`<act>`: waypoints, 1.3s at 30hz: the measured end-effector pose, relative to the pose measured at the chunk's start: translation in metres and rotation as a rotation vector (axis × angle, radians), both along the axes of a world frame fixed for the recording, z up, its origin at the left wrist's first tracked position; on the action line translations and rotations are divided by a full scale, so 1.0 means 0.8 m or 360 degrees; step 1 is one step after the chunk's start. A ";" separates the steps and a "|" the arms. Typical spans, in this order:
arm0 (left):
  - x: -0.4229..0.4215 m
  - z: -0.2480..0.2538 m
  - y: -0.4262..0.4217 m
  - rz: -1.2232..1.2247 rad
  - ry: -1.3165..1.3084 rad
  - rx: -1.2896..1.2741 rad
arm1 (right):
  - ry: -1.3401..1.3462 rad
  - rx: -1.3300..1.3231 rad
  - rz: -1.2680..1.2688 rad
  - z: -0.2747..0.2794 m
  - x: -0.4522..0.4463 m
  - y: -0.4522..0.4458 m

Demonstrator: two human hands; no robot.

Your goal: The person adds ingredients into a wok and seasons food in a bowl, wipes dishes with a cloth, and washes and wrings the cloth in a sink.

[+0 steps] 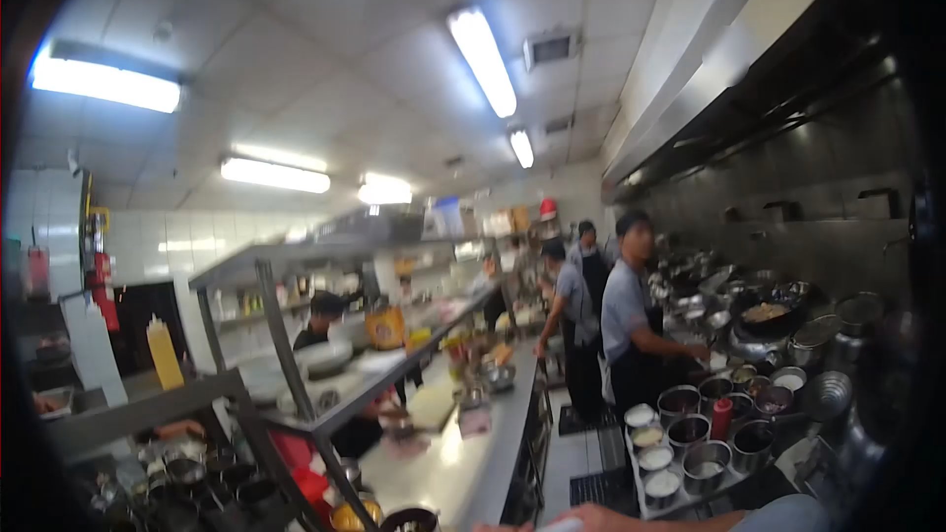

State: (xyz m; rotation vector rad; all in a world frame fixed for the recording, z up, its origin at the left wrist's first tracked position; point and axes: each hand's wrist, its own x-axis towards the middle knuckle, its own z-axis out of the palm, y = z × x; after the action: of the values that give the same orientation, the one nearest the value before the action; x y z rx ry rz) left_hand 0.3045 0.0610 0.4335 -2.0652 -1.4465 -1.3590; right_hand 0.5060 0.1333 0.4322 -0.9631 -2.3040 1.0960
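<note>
At the bottom edge, my right hand (593, 516) reaches in from the right below a grey-blue sleeve (788, 514). It is blurred and cut off by the frame, so its fingers cannot be read. Something pale or white (564, 525) shows beside it; its kind is unclear. A sliver of what looks like my left hand (501, 528) lies just left of that, mostly out of frame. Nearest to the right hand are metal pots of sauces and seasonings, among them a pot with white contents (661, 484) and an open steel pot (706, 465).
A steel counter (463, 478) with a shelf frame (281, 325) runs along the left. A yellow squeeze bottle (164, 353) stands nearby. Two co-workers in grey shirts (626, 305) (574, 296) stand in the aisle. Right are a red bottle (722, 419) and a wok (764, 320) beneath the hood.
</note>
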 end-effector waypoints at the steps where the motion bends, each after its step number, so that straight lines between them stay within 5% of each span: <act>1: 0.011 0.025 -0.012 0.0259 0.0023 -0.0046 | 0.0170 0.0108 0.0016 0.010 0.000 -0.012; 5: 0.019 0.095 -0.040 0.0526 -0.0229 0.0290 | 0.0583 0.0769 0.0204 0.059 -0.014 -0.041; 9: -0.013 0.144 -0.110 0.0572 -0.0628 0.0539 | 0.0683 0.0639 0.0263 0.092 -0.016 -0.050; 13: -0.033 0.091 -0.159 0.0550 -0.0849 0.0372 | 0.0753 0.0863 0.0487 0.148 0.014 -0.042; 17: -0.037 -0.038 -0.191 0.0822 -0.1159 -0.0288 | 0.0748 0.0969 0.0540 0.211 0.043 -0.057; 24: 0.003 -0.112 -0.242 0.0867 -0.1471 -0.1216 | 0.1035 0.1543 0.0607 0.248 0.069 -0.069; 31: 0.003 -0.053 -0.222 0.0843 -0.1250 -0.0620 | 0.1111 0.2023 0.0408 0.258 0.092 -0.081; 39: -0.015 -0.090 -0.193 0.0651 -0.1645 -0.0753 | 0.1131 0.2430 0.0316 0.281 0.114 -0.100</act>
State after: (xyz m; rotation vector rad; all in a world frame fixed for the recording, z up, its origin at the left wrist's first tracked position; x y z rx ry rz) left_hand 0.2926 -0.0932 0.3617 -1.0615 -2.6022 -2.1521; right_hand 0.5971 0.0531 0.6573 0.2471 -1.8079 -0.3979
